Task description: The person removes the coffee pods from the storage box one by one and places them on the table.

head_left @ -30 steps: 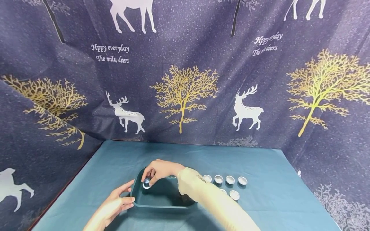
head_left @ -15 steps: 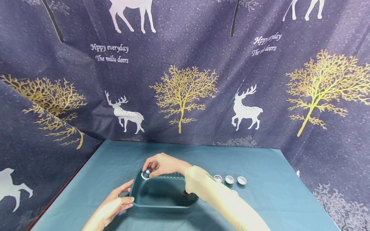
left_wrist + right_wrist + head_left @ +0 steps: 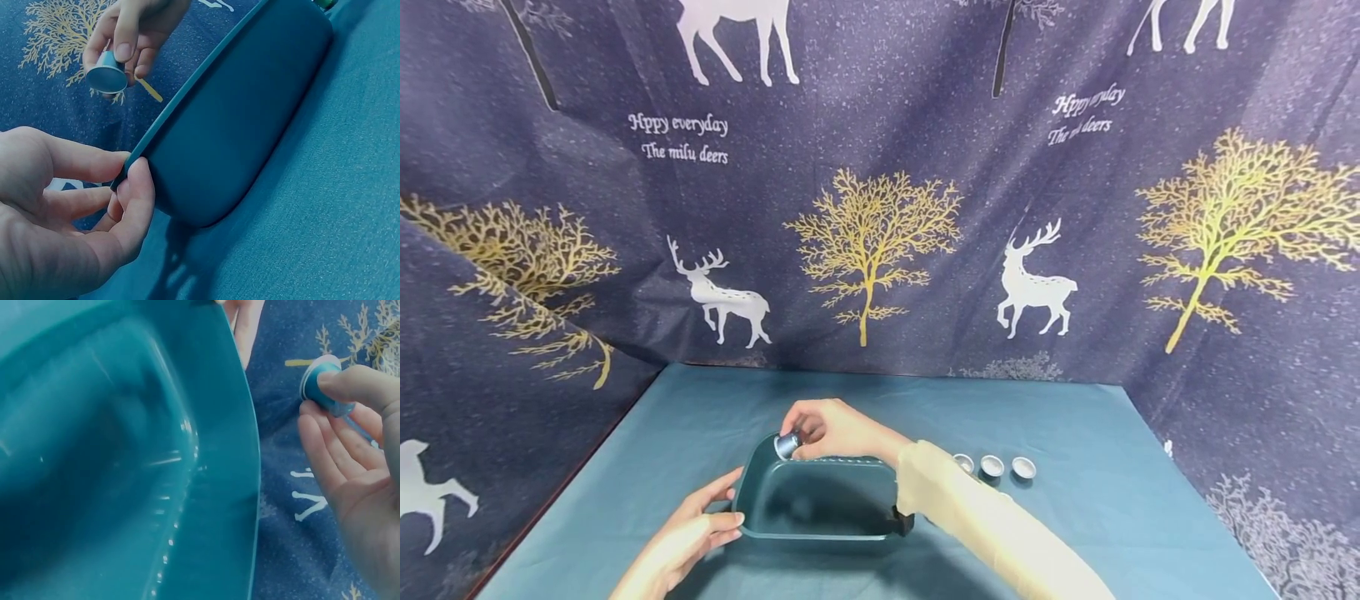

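My right hand (image 3: 838, 429) pinches a small blue coffee capsule (image 3: 787, 445) between thumb and fingers, over the far left corner of a dark green basin (image 3: 820, 536). In the left wrist view the capsule (image 3: 107, 76) is tilted, its pale round lid turned to the camera. The right wrist view shows the capsule (image 3: 324, 384) apart from the basin's rim (image 3: 255, 456). At the basin's left end, my left hand (image 3: 688, 529) grips the rim; in the left wrist view the thumb and fingers of that hand (image 3: 81, 212) pinch the edge.
Several more capsules (image 3: 992, 467) stand lid up on the teal cloth (image 3: 1075, 517), right of the basin; the right sleeve (image 3: 977, 504) hides some. A dark block (image 3: 903, 522) shows below the cuff. A patterned curtain (image 3: 880, 125) hangs behind.
My right hand has lifted the capsule from inside the basin toward its far left corner and tilted it sideways. The left hand keeps its hold on the rim.
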The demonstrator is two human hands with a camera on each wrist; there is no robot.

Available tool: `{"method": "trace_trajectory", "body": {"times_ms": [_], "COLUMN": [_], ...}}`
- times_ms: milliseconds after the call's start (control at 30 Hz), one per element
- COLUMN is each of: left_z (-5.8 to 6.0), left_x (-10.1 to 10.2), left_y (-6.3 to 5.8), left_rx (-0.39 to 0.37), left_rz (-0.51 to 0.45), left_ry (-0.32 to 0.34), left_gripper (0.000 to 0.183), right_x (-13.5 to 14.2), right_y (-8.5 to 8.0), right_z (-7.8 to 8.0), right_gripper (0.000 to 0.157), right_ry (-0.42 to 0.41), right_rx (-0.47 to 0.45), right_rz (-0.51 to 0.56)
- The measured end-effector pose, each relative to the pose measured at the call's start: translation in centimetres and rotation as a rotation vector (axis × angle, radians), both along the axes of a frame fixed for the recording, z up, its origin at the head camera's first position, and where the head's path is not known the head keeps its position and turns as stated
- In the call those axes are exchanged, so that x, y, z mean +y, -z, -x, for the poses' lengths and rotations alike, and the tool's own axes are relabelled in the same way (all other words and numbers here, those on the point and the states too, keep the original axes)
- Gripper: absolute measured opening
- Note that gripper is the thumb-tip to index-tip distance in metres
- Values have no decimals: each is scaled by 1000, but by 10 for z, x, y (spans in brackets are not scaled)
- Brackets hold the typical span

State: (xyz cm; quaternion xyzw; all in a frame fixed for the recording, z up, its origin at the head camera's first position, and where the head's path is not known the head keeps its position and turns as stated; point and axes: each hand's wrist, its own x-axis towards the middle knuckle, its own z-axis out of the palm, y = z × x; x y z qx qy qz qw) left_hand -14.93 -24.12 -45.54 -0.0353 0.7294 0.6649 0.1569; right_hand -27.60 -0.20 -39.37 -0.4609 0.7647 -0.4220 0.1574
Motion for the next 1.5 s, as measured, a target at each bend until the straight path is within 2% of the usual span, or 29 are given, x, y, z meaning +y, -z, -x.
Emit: {"method": "trace_trajectory", "body": {"times_ms": [200,433,567,700,967,1033,1233,1300,1500], "left_z": [0,2,3,2,1,2,2,2,3], "left_x": [1,4,5,4,2,3,4,4,5], "left_y": [-1,-2,-2,-1,-1,-1,-1,-2,-3], "left_rx": [1,-31,-34,-23,-19,-19,-20,-21,-45], "left_rz": [8,28,37,36,23,25,23,21,24], "left_ry": [-1,-47,-69,-56,-34,-45,-55,-55,-74], "left_gripper": [80,76,76,76,78,77,77,77,76], "right_x": [4,10,16,22,33,36,48,51,61], "right_y": [4,7,8,9,11,6,-23,-18,9], "right_z": [-14,-23,-25,-27,-28,-31,-55,-53,-44], "right_gripper": [33,50,47,42,42,41,38,38,42], "right_ry": [54,59,77,105,180,203,241,253,253], "right_rx": [-36,-47,-70,-89,-28,-16,0,-1,-46], "right_rz": [22,39,57,82,85,87,113,124,170]}}
